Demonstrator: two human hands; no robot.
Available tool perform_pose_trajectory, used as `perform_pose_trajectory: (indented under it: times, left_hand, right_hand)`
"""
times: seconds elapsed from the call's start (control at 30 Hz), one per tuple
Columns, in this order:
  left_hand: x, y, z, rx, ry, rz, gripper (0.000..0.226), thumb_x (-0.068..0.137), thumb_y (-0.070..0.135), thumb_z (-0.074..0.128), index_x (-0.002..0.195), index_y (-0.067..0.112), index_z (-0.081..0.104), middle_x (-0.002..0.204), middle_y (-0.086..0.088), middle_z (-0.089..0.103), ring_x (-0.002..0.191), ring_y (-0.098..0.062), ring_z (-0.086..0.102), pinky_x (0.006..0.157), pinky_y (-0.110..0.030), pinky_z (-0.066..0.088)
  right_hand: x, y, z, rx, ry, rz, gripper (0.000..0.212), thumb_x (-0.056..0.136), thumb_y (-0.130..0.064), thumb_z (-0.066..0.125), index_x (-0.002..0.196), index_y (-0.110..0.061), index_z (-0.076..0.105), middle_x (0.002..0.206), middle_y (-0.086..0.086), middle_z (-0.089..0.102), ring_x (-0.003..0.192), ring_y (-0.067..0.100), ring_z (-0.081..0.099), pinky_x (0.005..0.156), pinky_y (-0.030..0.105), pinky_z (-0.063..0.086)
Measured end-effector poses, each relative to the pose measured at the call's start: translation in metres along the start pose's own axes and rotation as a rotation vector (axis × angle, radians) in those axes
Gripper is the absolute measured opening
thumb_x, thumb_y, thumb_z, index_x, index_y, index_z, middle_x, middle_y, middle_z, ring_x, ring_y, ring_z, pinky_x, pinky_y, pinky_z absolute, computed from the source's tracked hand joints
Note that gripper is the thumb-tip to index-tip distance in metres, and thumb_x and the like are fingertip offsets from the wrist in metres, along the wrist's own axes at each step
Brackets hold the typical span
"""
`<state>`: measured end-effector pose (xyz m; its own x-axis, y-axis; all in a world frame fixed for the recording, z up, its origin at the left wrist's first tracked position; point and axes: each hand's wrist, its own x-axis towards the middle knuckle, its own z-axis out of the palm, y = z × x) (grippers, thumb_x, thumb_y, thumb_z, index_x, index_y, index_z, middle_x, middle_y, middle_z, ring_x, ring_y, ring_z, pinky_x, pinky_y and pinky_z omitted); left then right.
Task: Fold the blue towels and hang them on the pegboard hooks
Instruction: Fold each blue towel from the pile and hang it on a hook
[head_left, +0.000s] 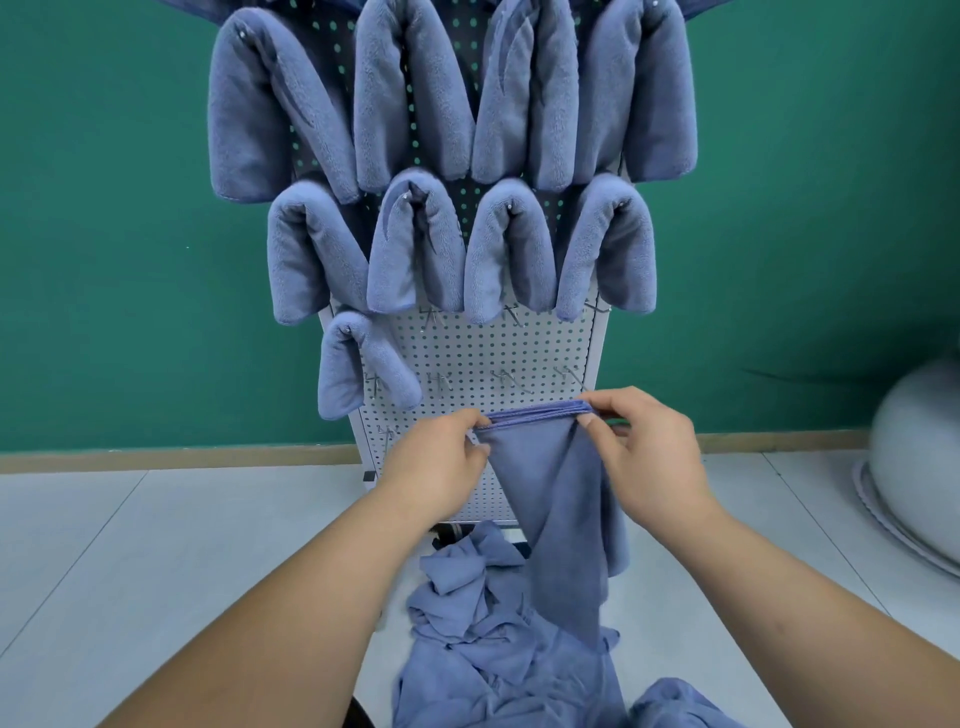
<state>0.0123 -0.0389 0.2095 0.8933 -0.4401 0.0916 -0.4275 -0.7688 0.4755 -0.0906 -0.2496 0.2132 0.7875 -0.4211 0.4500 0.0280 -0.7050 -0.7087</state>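
A blue towel (558, 499) hangs in front of me, folded over along its top edge. My left hand (441, 462) pinches the left end of that edge and my right hand (641, 447) pinches the right end, so the edge is stretched level between them. Behind it stands the white pegboard (467, 358). Several folded blue towels (410, 244) hang on its hooks in rows, and one more folded towel (358, 364) hangs lower at the left. Bare metal hooks (506, 376) stick out just above my hands.
A heap of loose blue towels (498, 639) lies on the pale tiled floor (156, 545) below my arms, at the foot of the pegboard. A green wall (104, 234) stands behind. A grey rounded object (914, 457) sits on the floor at the right.
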Motion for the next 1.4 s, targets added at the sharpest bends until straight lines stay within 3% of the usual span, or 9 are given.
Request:
perform_pose_trajectory:
  times: [0.13, 0.27, 0.5, 0.77, 0.93, 1.0, 1.13, 1.27, 1.4]
  left_hand:
    - [0.005, -0.002, -0.009, 0.006, 0.16, 0.159, 0.01, 0.099, 0.041, 0.065, 0.106, 0.036, 0.071, 0.107, 0.017, 0.062, 0.097, -0.013, 0.063, 0.083, -0.041, 0.056]
    - [0.003, -0.006, -0.013, -0.04, 0.143, 0.19, 0.004, 0.093, 0.036, 0.074, 0.097, 0.036, 0.074, 0.095, 0.017, 0.066, 0.09, -0.009, 0.064, 0.082, -0.041, 0.058]
    - [0.002, -0.009, -0.014, -0.103, 0.049, 0.133, 0.032, 0.084, 0.035, 0.086, 0.105, 0.042, 0.062, 0.089, 0.018, 0.062, 0.083, -0.007, 0.062, 0.078, -0.036, 0.056]
    - [0.001, 0.0, -0.014, 0.375, 0.075, 0.047, 0.01, 0.093, 0.033, 0.068, 0.093, 0.029, 0.059, 0.098, 0.007, 0.065, 0.098, -0.023, 0.061, 0.075, -0.036, 0.045]
    - [-0.005, 0.007, -0.006, -0.138, -0.166, 0.21, 0.045, 0.09, 0.044, 0.074, 0.131, 0.04, 0.057, 0.124, 0.023, 0.064, 0.115, -0.004, 0.061, 0.1, -0.032, 0.051]
    - [-0.008, 0.013, -0.002, -0.247, -0.169, 0.283, 0.036, 0.092, 0.045, 0.073, 0.127, 0.043, 0.063, 0.115, 0.023, 0.071, 0.111, 0.003, 0.064, 0.1, -0.029, 0.052]
    - [-0.008, 0.017, -0.001, -0.208, -0.067, 0.325, 0.013, 0.1, 0.045, 0.064, 0.111, 0.04, 0.069, 0.097, 0.019, 0.072, 0.094, -0.002, 0.066, 0.086, -0.038, 0.056]
    - [-0.009, 0.021, -0.004, -0.212, 0.086, 0.438, 0.012, 0.105, 0.038, 0.058, 0.11, 0.032, 0.066, 0.102, 0.016, 0.065, 0.098, -0.01, 0.061, 0.088, -0.042, 0.052]
    - [-0.011, 0.026, -0.011, -0.159, 0.204, 0.563, 0.016, 0.107, 0.035, 0.052, 0.113, 0.028, 0.066, 0.104, 0.014, 0.06, 0.101, -0.014, 0.059, 0.092, -0.043, 0.049]
  right_hand:
    - [0.006, 0.011, -0.004, -0.222, -0.106, 0.109, 0.015, 0.101, -0.025, 0.066, 0.108, -0.029, 0.079, 0.096, -0.014, 0.077, 0.088, 0.015, 0.07, 0.076, 0.029, 0.05]
    - [0.008, 0.02, -0.005, -0.292, -0.218, 0.163, 0.014, 0.098, -0.029, 0.071, 0.108, -0.026, 0.08, 0.091, -0.013, 0.077, 0.088, 0.014, 0.071, 0.077, 0.03, 0.054]
    - [0.011, 0.024, -0.013, -0.407, -0.324, 0.091, 0.015, 0.096, -0.032, 0.073, 0.109, -0.027, 0.08, 0.097, -0.013, 0.078, 0.094, 0.013, 0.07, 0.082, 0.031, 0.056]
    - [0.003, 0.009, -0.009, -0.188, -0.394, -0.022, 0.003, 0.098, -0.03, 0.068, 0.097, -0.03, 0.065, 0.091, -0.017, 0.072, 0.087, 0.003, 0.068, 0.085, 0.033, 0.057]
    - [-0.008, -0.002, 0.001, 0.003, -0.384, -0.036, 0.013, 0.099, -0.018, 0.067, 0.093, -0.029, 0.062, 0.082, -0.008, 0.07, 0.069, 0.015, 0.064, 0.074, 0.041, 0.057]
    - [-0.01, -0.003, 0.003, 0.047, -0.406, -0.059, 0.014, 0.099, -0.017, 0.068, 0.095, -0.03, 0.065, 0.084, -0.009, 0.071, 0.073, 0.013, 0.066, 0.076, 0.04, 0.058]
    - [-0.009, -0.007, 0.005, 0.164, -0.387, -0.025, 0.012, 0.098, -0.019, 0.07, 0.096, -0.03, 0.068, 0.085, -0.009, 0.073, 0.08, 0.019, 0.068, 0.082, 0.041, 0.058]
    - [-0.007, -0.011, 0.004, 0.338, -0.409, 0.056, 0.019, 0.094, -0.018, 0.075, 0.105, -0.029, 0.064, 0.086, 0.003, 0.074, 0.076, 0.023, 0.061, 0.082, 0.047, 0.056]
    - [-0.007, -0.006, 0.002, 0.218, -0.531, 0.024, 0.033, 0.085, -0.019, 0.08, 0.112, -0.03, 0.064, 0.092, -0.001, 0.077, 0.084, 0.021, 0.072, 0.082, 0.044, 0.061]
